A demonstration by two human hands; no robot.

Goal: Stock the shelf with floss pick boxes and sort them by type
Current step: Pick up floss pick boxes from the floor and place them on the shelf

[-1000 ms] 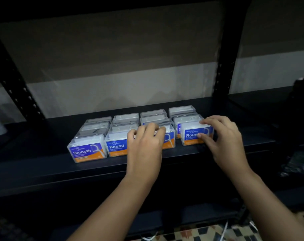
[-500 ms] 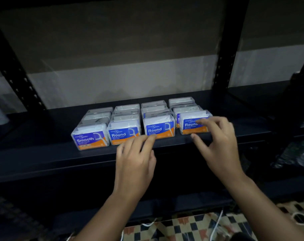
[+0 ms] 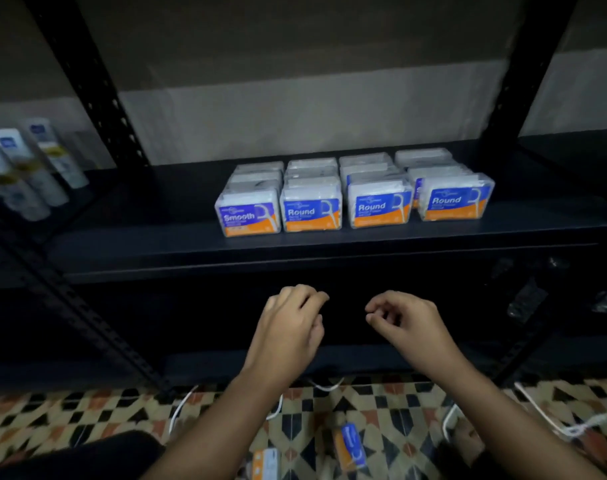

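My left hand [image 3: 290,327] and right hand [image 3: 404,322] hang below the shelf [image 3: 139,237], fingers loosely curled, and they hold nothing. I think I am between two boxes: the four rows [image 3: 354,192] stand on the shelf, one Smooth box [image 3: 248,216] in front at the left and three Round ones beside it. Two more boxes [image 3: 349,445] lie on the floor [image 3: 70,410] under my arms. Next I must reach down, take one and read its type. What is inside the boxes I cannot see.
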